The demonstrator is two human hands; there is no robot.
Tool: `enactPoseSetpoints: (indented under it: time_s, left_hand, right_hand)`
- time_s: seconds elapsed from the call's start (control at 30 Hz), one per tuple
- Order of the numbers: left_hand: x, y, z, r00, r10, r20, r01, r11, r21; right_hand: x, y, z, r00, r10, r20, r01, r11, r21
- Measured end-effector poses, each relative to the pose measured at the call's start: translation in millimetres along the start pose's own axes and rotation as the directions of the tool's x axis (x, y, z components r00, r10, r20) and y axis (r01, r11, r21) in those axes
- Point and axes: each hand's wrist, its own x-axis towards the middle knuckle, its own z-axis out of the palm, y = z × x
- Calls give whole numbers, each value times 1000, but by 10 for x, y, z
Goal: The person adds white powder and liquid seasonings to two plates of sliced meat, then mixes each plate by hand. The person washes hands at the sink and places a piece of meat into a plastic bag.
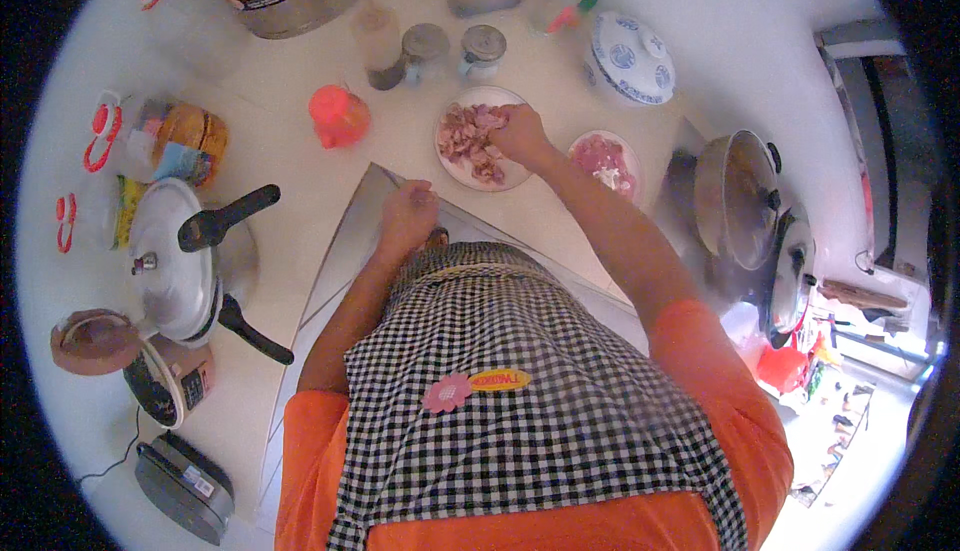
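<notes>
A white plate [501, 182] holds a heap of cut raw meat [471, 131]. Over its right part, my right hand [519, 136] has its fingers closed down at the meat; whether a piece is between them cannot be told. My left hand [409, 210] is curled in front of my body, by the counter's edge, and what is inside it, if anything, is hidden. Right of the first plate, partly behind my right forearm, a smaller plate [634, 155] bears more raw meat [598, 157] with white powder on it.
An orange-red plastic container [339, 116] stands left of the plate, two glass jars [484, 45] behind it. A lidded blue-and-white tureen [634, 58] is at the back right, a large pan [739, 198] further right. On the left, a pressure cooker's [172, 258] black handles jut inward.
</notes>
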Motion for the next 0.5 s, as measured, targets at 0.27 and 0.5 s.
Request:
enactPoseSetpoints:
  time_s: [0.27,0.5]
  left_hand:
    - [7,-318,20,998,46,44,-46,999,0]
    - [-63,-115,-72,984,-69,165,61,997,55]
  right_hand:
    - [-278,-603,-400,948,-227,222,290,903,-315]
    - [4,174,347,923,-367,120,386,882,-271]
